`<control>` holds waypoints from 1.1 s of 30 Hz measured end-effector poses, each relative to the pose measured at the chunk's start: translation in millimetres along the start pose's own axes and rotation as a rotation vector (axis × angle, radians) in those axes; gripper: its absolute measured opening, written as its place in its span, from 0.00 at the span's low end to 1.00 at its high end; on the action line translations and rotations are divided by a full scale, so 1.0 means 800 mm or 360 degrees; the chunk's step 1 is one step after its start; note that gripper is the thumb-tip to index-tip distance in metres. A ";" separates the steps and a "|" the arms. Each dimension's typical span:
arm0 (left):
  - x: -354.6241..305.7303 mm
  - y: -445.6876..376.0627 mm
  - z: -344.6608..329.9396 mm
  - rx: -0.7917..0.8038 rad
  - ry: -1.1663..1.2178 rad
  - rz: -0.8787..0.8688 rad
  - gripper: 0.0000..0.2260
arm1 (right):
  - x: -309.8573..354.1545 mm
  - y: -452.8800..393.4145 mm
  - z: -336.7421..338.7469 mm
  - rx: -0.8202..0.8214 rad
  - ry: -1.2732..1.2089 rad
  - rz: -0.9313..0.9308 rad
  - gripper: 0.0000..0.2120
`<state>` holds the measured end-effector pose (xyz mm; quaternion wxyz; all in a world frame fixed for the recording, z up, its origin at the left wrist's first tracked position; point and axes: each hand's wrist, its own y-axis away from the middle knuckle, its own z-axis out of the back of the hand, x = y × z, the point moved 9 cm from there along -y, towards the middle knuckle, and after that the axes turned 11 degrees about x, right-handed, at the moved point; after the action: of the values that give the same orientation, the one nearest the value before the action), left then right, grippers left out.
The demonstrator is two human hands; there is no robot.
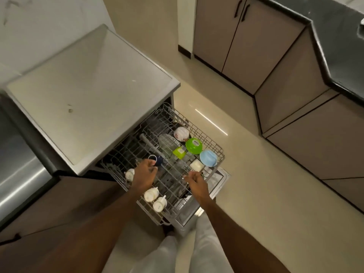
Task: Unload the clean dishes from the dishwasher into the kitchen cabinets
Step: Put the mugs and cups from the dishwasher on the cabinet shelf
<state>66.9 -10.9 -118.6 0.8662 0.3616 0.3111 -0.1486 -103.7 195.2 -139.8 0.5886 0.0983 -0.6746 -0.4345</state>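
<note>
Left hand (144, 173) over rack (199, 133), fingertips at navy mug (159, 160).

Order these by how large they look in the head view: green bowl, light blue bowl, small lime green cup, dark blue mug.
1. green bowl and light blue bowl: they look about alike, so I do not rank them.
2. small lime green cup.
3. dark blue mug: looks smallest, but the left hand partly hides it, so unsure.

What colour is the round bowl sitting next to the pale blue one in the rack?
Bright green bowl, with a pale label on top; seen in the head view.
</note>
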 end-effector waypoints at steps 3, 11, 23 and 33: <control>-0.021 -0.019 -0.011 0.0015 -0.0059 -0.0010 0.11 | 0.004 -0.041 0.013 0.0025 0.0143 -0.0018 0.17; -0.050 -0.118 -0.085 0.0178 -0.0149 -0.0060 0.12 | -0.012 -0.153 0.069 -0.0093 0.0283 -0.0102 0.21; -0.030 -0.176 -0.141 0.0302 -0.0118 0.0064 0.13 | -0.055 -0.200 0.085 -0.0058 0.0466 -0.0203 0.21; 0.065 -0.125 -0.115 0.0487 -0.0482 -0.0002 0.13 | -0.053 -0.185 -0.013 0.0225 0.0701 -0.0046 0.21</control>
<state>18.3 -16.0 -255.8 0.8381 0.4623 0.1513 -0.2472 -138.1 128.3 -274.8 0.7070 0.2414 -0.5570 -0.3627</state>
